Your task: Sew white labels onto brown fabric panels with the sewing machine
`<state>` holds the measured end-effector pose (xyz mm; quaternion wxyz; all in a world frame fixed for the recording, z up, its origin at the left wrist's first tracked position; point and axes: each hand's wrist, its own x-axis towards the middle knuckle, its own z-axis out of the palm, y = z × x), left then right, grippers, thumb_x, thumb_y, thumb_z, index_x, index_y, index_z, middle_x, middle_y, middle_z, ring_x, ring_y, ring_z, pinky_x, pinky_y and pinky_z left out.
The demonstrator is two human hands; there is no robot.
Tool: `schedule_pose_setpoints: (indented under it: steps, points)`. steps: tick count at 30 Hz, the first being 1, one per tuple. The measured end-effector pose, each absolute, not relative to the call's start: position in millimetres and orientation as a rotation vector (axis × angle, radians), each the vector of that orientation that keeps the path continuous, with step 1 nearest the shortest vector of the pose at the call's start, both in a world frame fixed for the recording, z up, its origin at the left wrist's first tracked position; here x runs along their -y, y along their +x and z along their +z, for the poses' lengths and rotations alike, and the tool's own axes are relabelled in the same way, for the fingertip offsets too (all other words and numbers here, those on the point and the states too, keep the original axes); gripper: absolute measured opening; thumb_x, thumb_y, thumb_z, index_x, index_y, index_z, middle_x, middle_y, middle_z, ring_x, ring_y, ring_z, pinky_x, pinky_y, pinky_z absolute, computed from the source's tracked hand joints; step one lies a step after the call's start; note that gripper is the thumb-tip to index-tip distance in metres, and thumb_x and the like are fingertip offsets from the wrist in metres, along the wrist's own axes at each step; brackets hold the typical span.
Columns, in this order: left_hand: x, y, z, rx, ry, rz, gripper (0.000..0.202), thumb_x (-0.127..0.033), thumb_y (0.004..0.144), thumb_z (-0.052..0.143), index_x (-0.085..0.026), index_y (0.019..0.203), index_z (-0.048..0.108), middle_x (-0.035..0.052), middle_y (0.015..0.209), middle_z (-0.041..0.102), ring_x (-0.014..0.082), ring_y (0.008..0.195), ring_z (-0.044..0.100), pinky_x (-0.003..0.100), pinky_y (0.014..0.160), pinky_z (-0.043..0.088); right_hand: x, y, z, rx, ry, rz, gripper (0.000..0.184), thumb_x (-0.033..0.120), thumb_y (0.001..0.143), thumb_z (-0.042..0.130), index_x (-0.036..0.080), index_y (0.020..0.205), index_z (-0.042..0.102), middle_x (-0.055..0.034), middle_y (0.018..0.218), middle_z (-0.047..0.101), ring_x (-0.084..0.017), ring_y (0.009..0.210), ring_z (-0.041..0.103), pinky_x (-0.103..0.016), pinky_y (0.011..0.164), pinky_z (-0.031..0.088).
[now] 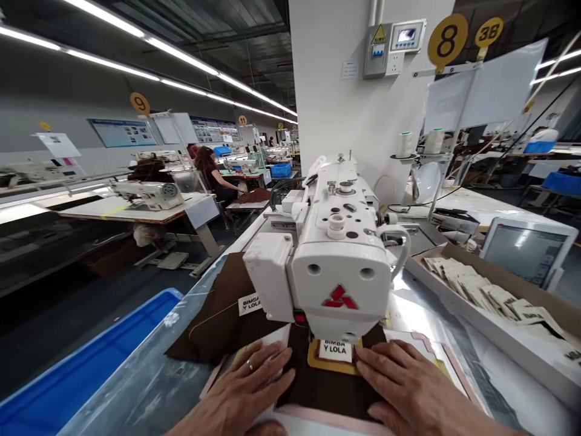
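Note:
Under the head of a white sewing machine [342, 272] lies a piece of dark brown fabric [318, 390]. A white label [336, 351] with black lettering rests on it, inside a yellow frame [333, 367]. My left hand [249, 384] lies flat on the left side of the fabric and a pale template, fingers stretched out, a ring on one finger. Flat on the right side is my right hand [403, 381], its fingertips at the edge of the yellow frame. Another brown piece [218, 321] with a label and a loose thread sits to the left.
At the right, a cardboard box [490, 339] holds many labels, with a control screen [529, 251] behind it. A blue bin [100, 357] stands at the lower left. Thread cones [403, 145] stand behind. A person [213, 175] sits at another table further off.

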<state>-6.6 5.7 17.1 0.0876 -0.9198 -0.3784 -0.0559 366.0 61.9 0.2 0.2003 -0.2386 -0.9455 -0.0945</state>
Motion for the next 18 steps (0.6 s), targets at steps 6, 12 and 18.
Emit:
schedule_pose_setpoints:
  steps: [6, 12, 18]
  points:
    - [9.6, -17.0, 20.9, 1.335, -2.724, -0.339, 0.045, -0.049, 0.108, 0.063, -0.027, 0.148, 0.062, 0.0038, 0.162, 0.054, 0.0291, 0.151, 0.049, 0.045, 0.128, 0.039, -57.5, 343.0, 0.0, 2.592, -0.555, -0.377, 0.039, 0.047, 0.112, 0.051, 0.021, 0.135, 0.07, 0.0018, 0.139, 0.073, -0.02, 0.11, 0.074, -0.036, 0.093, 0.058]
    - [-23.7, 28.0, 41.8, 1.264, -2.98, -0.256, 0.045, -0.032, 0.105, 0.068, -0.023, 0.148, 0.06, 0.0026, 0.153, 0.063, 0.0287, 0.147, 0.053, 0.045, 0.127, 0.041, -61.6, 331.9, -0.4, 2.581, -0.556, -0.369, 0.042, 0.055, 0.109, 0.055, 0.022, 0.131, 0.071, 0.0039, 0.129, 0.078, -0.021, 0.106, 0.074, -0.038, 0.091, 0.056]
    - [-44.1, 39.1, 33.9, 1.163, -3.012, -0.207, 0.05, -0.026, 0.095, 0.08, -0.025, 0.142, 0.064, -0.0003, 0.146, 0.069, 0.0312, 0.138, 0.06, 0.047, 0.123, 0.044, -62.3, 326.9, -14.9, 2.532, -0.565, -0.295, 0.043, 0.054, 0.109, 0.056, 0.019, 0.128, 0.07, -0.0013, 0.124, 0.08, -0.023, 0.109, 0.071, -0.04, 0.1, 0.053]
